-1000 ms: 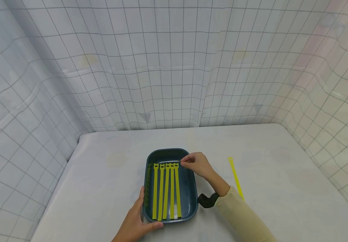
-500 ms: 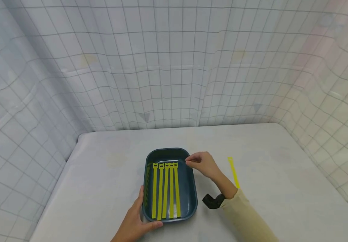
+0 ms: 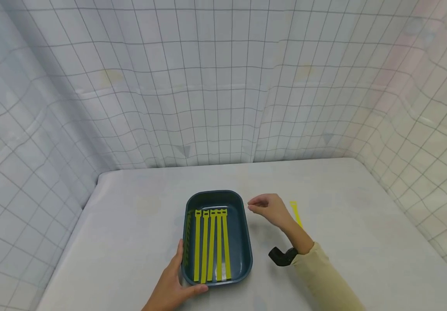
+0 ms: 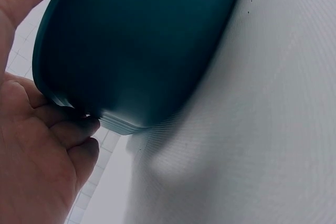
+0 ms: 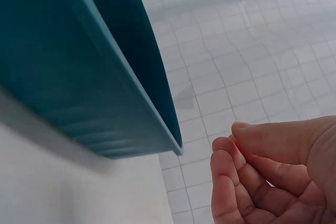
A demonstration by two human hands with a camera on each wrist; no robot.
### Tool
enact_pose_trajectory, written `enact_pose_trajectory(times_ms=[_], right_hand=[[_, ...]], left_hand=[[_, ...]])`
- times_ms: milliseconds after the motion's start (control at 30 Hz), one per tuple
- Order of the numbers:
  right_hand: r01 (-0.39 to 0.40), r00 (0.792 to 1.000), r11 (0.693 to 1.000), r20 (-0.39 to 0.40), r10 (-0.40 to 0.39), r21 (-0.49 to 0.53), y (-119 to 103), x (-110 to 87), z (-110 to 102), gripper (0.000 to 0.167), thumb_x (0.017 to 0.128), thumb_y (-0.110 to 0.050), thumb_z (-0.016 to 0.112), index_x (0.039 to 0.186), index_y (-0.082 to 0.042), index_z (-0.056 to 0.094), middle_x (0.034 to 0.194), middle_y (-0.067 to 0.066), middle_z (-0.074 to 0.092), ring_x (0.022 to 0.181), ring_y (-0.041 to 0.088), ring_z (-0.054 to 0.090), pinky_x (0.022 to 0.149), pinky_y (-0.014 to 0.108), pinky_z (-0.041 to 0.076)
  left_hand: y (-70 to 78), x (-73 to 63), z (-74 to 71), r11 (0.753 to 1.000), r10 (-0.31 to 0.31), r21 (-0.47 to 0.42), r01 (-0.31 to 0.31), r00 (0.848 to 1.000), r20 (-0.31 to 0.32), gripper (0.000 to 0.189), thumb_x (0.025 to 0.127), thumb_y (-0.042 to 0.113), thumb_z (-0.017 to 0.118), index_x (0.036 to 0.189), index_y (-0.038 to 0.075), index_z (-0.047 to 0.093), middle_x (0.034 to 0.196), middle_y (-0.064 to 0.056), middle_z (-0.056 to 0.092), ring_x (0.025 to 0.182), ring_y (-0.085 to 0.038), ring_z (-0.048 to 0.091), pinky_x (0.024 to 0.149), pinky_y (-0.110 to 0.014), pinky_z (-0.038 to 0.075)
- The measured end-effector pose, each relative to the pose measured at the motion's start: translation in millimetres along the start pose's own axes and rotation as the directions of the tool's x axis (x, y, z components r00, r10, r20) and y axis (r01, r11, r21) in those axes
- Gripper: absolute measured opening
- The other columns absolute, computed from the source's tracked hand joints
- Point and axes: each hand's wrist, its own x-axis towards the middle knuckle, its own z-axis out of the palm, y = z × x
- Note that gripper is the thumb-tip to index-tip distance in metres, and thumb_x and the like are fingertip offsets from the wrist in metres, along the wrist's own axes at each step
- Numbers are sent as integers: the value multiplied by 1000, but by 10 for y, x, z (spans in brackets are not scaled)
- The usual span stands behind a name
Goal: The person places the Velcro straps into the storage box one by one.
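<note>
In the head view, my left hand (image 3: pixel 172 278) grips the near left corner of a dark teal tray (image 3: pixel 241 250), thumb over the front rim. The left wrist view shows its fingers (image 4: pixel 76 129) curled at the tray's edge. Several yellow cable ties (image 3: pixel 212 246), flat straps with slotted heads, lie side by side lengthwise inside, heads at the far end. Just right of the tray, above the table, my right hand (image 3: pixel 273 211) has its thumb and fingertips together with nothing between them. Another yellow cable tie (image 3: pixel 295 212) lies right of that hand, mostly hidden behind the forearm.
A white cloth covers the table (image 3: pixel 137 224). White grid-patterned curtains (image 3: pixel 223 86) enclose the back and both sides. A black wrist camera (image 3: pixel 283 256) sticks out from my right wrist toward the tray.
My right hand has moved right, from over the tray's far right part to outside its rim. The left hand, tray and ties in it stay put.
</note>
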Motion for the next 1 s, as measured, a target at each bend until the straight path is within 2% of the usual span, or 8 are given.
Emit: enact_pose_trajectory(times_ms=[233,467,867,1000], right_hand=[[1,999,1000,-40,0,26,89,-32,-119,23,85,-14,67,98,6,67,91,13,68,83,23,64,75,39,51],[-51,996,999,-75,51,-2,129,-50,-223,21,85,-16,67,98,0,69,93,8,68,85,20,63,78,38,50],[-50,992,998,-114,45,-38,284,-88,-423,27,84,-19,68,101,2,67,99,12,66,92,26,61,80,42,49],[-86,989,996,-122,81,-34,337,-98,-479,28,84,-20,68,102,3,67,100,13,66,94,28,60,83,43,47]], left_hand=[[27,-6,4,1000,-17,-5,17,1000,4,127,60,52,80,147,6,1,152,-13,8,135,-32,14,102,-53,21],[26,-6,-6,1000,-16,-7,16,1000,8,126,61,51,80,147,5,1,152,-13,7,135,-32,13,103,-53,21],[33,-9,-1,1000,-25,-17,25,1000,10,126,61,51,80,147,5,0,152,-14,7,135,-33,13,103,-56,20],[32,-9,0,1000,-22,-15,22,1000,7,127,61,51,81,147,5,1,152,-14,8,135,-34,13,102,-56,20]])
